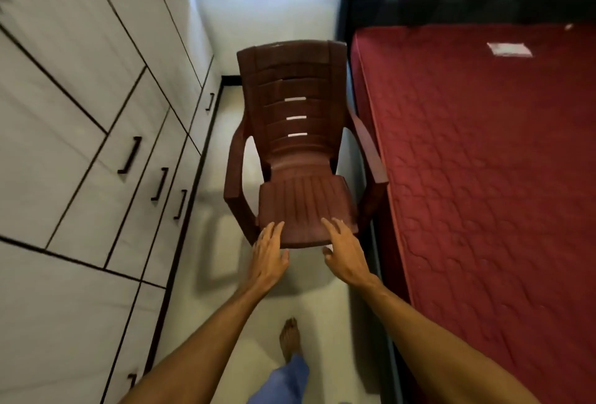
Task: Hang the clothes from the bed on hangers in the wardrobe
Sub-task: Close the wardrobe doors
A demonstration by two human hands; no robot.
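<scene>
Hands: left hand (267, 257) and right hand (345, 255) spread wide, empty, at front edge of brown chair (303, 200). From chair, bed (483, 178) at 3 o'clock, wardrobe (80, 107) at 9 o'clock.

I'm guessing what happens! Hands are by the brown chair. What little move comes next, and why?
Probably grip the seat's front edge: the left hand and right hand are at it, fingers open, and the chair stands in the gap between wardrobe and bed.
</scene>
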